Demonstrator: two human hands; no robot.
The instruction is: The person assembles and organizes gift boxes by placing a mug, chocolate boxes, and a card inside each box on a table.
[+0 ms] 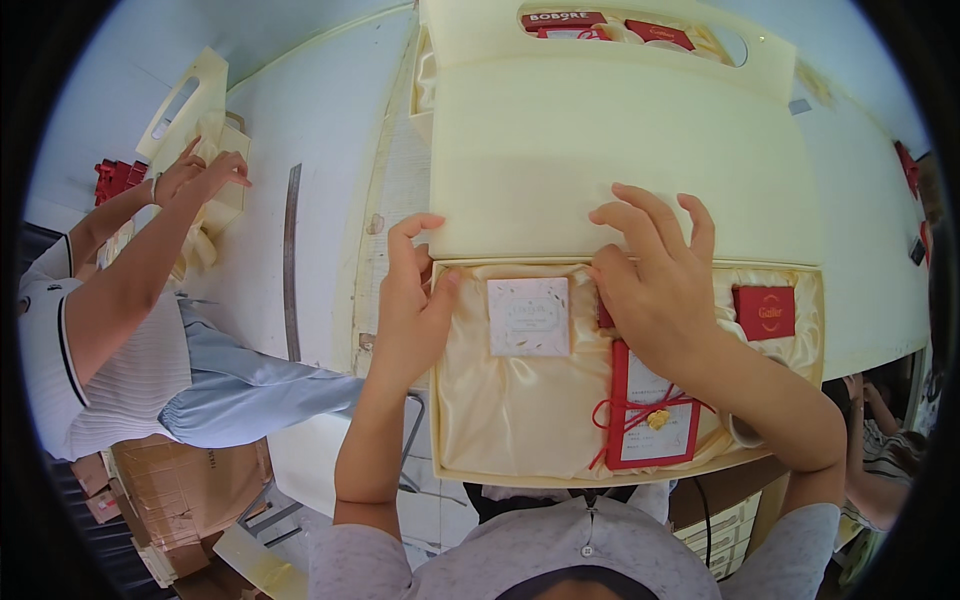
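An open cream gift box (630,478) lined with pale satin lies before me, its lid (615,150) raised behind it. My left hand (416,300) touches the box's back left corner, the thumb inside the rim and the fingers outside. My right hand (660,285) is over the back middle of the box, fingers bent and spread, covering part of a dark red item. A white patterned small box (529,316) sits at the left in the satin. A red-bordered card (652,420) tied with red cord and a gold charm lies below my right hand. A small red box (763,312) sits at the right.
A metal ruler (292,262) lies on the white table (330,187). At the left, a co-worker's hands (199,172) are at another cream box (232,180). More red packages (660,34) show through the lid's handle opening. Cardboard boxes (187,487) stand on the floor at the lower left.
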